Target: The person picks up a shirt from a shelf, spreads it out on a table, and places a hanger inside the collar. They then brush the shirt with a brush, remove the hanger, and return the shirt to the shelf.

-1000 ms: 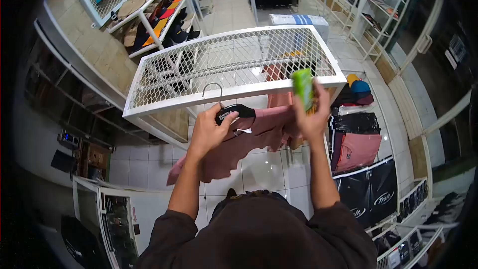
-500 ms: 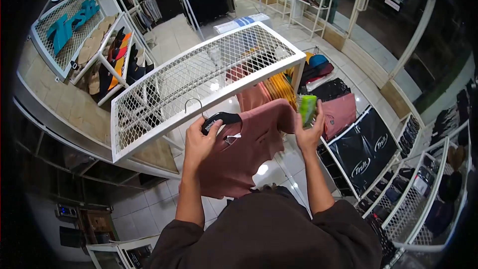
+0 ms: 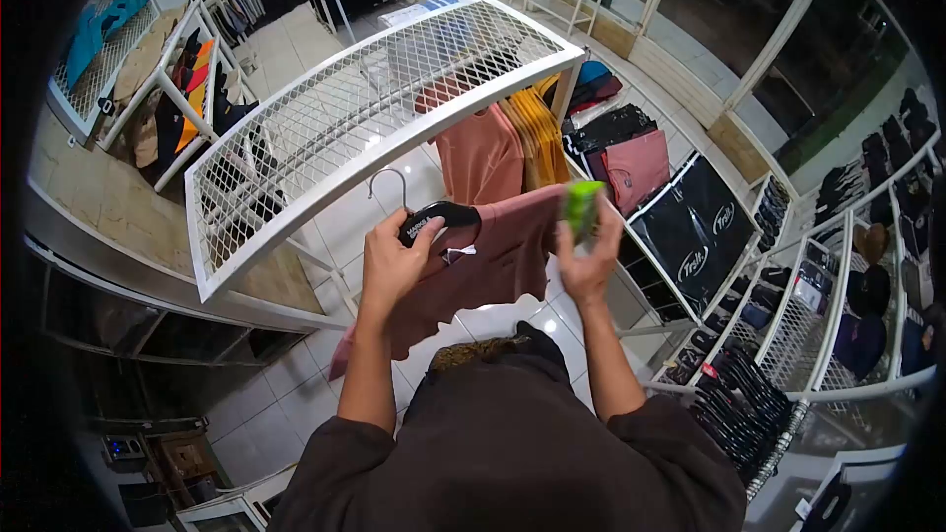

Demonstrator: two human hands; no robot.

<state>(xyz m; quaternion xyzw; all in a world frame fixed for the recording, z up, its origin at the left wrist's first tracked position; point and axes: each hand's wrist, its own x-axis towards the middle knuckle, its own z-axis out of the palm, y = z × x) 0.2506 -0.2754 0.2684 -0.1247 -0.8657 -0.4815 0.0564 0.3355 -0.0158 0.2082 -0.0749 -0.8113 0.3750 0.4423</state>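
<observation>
My left hand is closed around the neck of a black hanger with a wire hook. From that hanger a dusty-pink shirt drapes in front of me, a white tag showing at its collar. My right hand grips a small bright green object with pale markings, blurred by motion. It stands upright between thumb and fingers, right at the shirt's far shoulder. Some of the fingers are hidden behind the green object.
A white mesh-topped rack stands just ahead, with pink shirts and mustard shirts hanging under it. Folded clothes and black printed bags lie to the right. Cap shelves curve along the right side.
The view has shifted, with the rack now further left and higher. My right hand has come in toward the shirt with the green object. My left hand keeps its hold on the hanger.
</observation>
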